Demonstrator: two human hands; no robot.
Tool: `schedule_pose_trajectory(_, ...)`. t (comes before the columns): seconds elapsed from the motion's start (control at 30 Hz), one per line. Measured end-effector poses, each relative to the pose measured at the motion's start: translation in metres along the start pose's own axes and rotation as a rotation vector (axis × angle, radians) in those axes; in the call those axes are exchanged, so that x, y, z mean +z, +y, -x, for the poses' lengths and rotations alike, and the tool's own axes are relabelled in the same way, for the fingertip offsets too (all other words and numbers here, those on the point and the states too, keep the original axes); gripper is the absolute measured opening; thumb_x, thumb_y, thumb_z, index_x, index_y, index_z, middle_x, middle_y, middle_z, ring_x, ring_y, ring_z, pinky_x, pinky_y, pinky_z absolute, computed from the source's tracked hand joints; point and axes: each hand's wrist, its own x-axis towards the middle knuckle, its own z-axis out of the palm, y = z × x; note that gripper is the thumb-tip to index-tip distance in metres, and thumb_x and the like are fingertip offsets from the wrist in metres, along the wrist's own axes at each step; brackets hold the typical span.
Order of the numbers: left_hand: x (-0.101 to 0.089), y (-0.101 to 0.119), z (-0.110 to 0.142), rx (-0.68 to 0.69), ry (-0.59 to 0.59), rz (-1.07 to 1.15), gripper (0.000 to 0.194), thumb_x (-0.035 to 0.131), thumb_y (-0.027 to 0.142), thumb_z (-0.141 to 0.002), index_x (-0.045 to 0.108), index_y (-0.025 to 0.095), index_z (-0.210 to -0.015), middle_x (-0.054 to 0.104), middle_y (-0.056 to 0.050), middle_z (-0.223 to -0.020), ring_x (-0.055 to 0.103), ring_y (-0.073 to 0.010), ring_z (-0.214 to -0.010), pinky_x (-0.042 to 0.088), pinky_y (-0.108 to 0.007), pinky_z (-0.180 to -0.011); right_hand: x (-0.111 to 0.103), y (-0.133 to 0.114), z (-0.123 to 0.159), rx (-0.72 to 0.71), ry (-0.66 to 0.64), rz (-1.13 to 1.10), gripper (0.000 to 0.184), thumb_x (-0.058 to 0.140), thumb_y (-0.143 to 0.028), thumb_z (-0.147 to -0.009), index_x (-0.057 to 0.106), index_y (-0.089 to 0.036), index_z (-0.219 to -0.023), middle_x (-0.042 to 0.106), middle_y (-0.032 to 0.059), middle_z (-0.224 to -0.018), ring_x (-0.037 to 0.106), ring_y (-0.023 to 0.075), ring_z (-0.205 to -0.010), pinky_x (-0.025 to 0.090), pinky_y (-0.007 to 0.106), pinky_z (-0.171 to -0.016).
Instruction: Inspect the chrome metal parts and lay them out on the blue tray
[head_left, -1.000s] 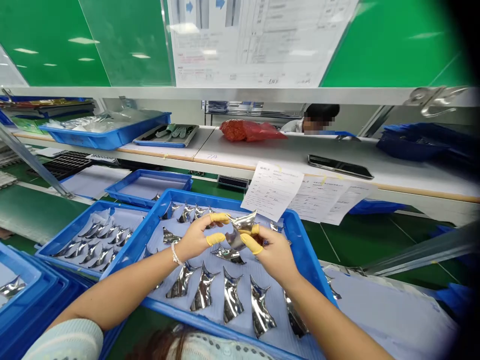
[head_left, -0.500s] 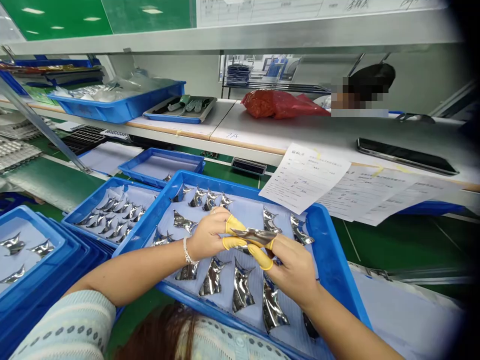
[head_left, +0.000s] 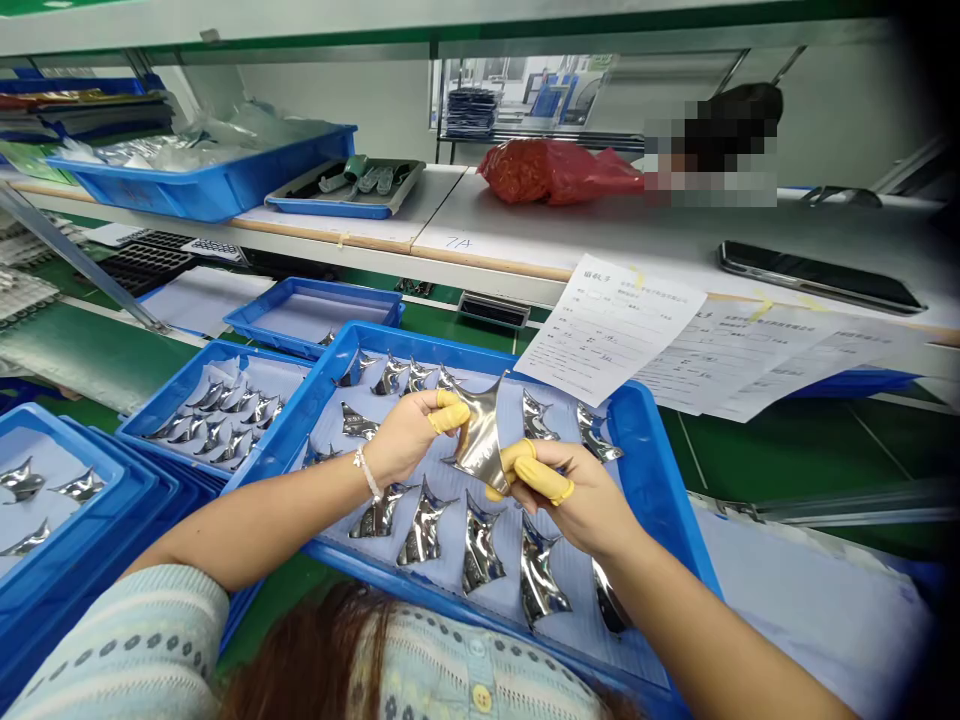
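Between my hands is a shiny curved metal plate point(head_left: 480, 440) with pointed corners, its broad face tilted toward me. My left hand point(head_left: 412, 430) pinches its left edge, with yellow finger cots on the fingertips. Yellow cots also cover fingers of my right hand point(head_left: 566, 490), which grips the plate's lower right corner. Below both hands lies a large blue tray point(head_left: 660, 470) lined with white sheet. Similar metal plates rest in it in rows, among them one plate point(head_left: 482, 545) in the near row. My hands hide part of the tray's middle.
Left of the tray are a smaller blue tray point(head_left: 217, 415) of similar parts and a stack of blue trays point(head_left: 82, 470). Taped paper forms point(head_left: 611, 325) hang from the shelf edge. A phone point(head_left: 821, 278) and a red bag point(head_left: 551, 172) lie on the shelf; a person is behind it.
The metal plate has turned from nearly edge-on to showing its broad face. My left hand has shifted slightly left and down from it. The view has tilted downward.
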Motion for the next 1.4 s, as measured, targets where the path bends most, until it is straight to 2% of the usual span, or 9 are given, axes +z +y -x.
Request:
schedule_pose_trajectory(0.1,0.002,0.002,-0.001,-0.061,0.006,0.048,0.042,0.081,0.047,-0.054,0.058,0.012,-0.058,0.052,0.003,-0.055,0.042,-0.0063,-0.053,0.034,-0.021,-0.053,0.003,0.002,0.0,0.082,-0.004,-0.127,0.042,0.067,-0.057,-0.072,0.067,-0.015,-0.07,0.046,-0.0027,-0.041,0.032,0.008,-0.039,0.025,0.024,-0.043)
schedule_pose_trajectory(0.17,0.003,0.002,0.0,-0.091,0.001,0.09,0.044,0.082,0.047,-0.053,0.055,0.012,-0.058,0.049,0.004,-0.054,0.04,-0.0054,-0.051,0.033,-0.02,-0.052,0.005,0.001,0.0,0.123,0.004,-0.173,0.042,0.069,-0.057,-0.068,0.067,-0.015,-0.071,0.052,-0.0001,-0.045,0.033,0.0078,-0.038,0.022,0.023,-0.041)
schedule_pose_trajectory(0.3,0.001,0.0,0.0,-0.132,-0.043,0.143,0.044,0.08,0.048,-0.057,0.054,0.012,-0.062,0.05,0.004,-0.056,0.042,-0.0059,-0.051,0.033,-0.02,-0.053,0.006,-0.001,-0.002,0.128,0.012,-0.184,0.036,0.072,-0.051,-0.068,0.062,-0.016,-0.068,0.058,0.0014,-0.054,0.036,0.008,-0.042,0.026,0.024,-0.043)
schedule_pose_trajectory(0.43,-0.002,-0.003,-0.002,-0.172,-0.062,0.248,0.046,0.08,0.049,-0.056,0.055,0.013,-0.067,0.051,0.003,-0.059,0.045,-0.0074,-0.054,0.036,-0.022,-0.055,0.006,0.002,-0.006,0.152,0.017,-0.112,0.035,0.071,-0.049,-0.07,0.057,-0.017,-0.065,0.051,-0.0019,-0.051,0.033,0.0087,-0.045,0.023,0.023,-0.044)
schedule_pose_trajectory(0.6,-0.003,0.0,-0.004,-0.167,-0.075,0.348,0.041,0.083,0.041,-0.054,0.06,0.013,-0.073,0.053,0.003,-0.062,0.047,-0.0077,-0.056,0.038,-0.023,-0.055,0.004,0.01,-0.011,0.253,0.003,-0.088,0.038,0.067,-0.053,-0.073,0.056,-0.017,-0.077,0.046,-0.0051,-0.048,0.025,0.0066,-0.044,0.014,0.022,-0.044)
schedule_pose_trajectory(0.8,-0.001,0.003,0.0,-0.134,-0.1,0.34,0.032,0.084,0.03,-0.055,0.064,0.013,-0.073,0.059,0.002,-0.067,0.052,-0.0077,-0.06,0.039,-0.022,-0.057,0.003,0.013,-0.014,0.313,-0.01,-0.098,0.038,0.064,-0.052,-0.075,0.055,-0.017,-0.085,0.05,-0.0046,-0.05,0.022,0.0059,-0.042,0.012,0.023,-0.043)
schedule_pose_trajectory(1.1,-0.001,0.003,-0.002,-0.121,-0.013,0.266,0.037,0.085,0.036,-0.052,0.065,0.012,-0.072,0.057,0.002,-0.064,0.048,-0.0067,-0.057,0.036,-0.021,-0.056,0.001,0.011,-0.012,0.29,-0.084,-0.094,0.038,0.063,-0.053,-0.075,0.057,-0.015,-0.075,0.05,-0.0024,-0.05,0.027,0.0068,-0.043,0.015,0.024,-0.044)
schedule_pose_trajectory(1.27,-0.002,0.001,-0.003,-0.099,-0.007,0.197,0.034,0.082,0.036,-0.057,0.061,0.013,-0.07,0.051,0.004,-0.059,0.041,-0.0055,-0.052,0.032,-0.022,-0.054,-0.001,0.007,-0.01,0.267,-0.103,-0.117,0.036,0.064,-0.051,-0.074,0.058,-0.016,-0.073,0.056,0.0012,-0.057,0.035,0.0082,-0.045,0.016,0.023,-0.043)
schedule_pose_trajectory(1.4,-0.002,0.0,-0.003,-0.112,-0.006,0.181,0.035,0.081,0.038,-0.057,0.059,0.013,-0.069,0.048,0.005,-0.056,0.041,-0.0062,-0.052,0.033,-0.022,-0.055,-0.003,0.002,-0.009,0.273,-0.085,-0.122,0.037,0.066,-0.051,-0.071,0.058,-0.015,-0.071,0.055,0.0007,-0.052,0.038,0.0088,-0.043,0.016,0.023,-0.042)
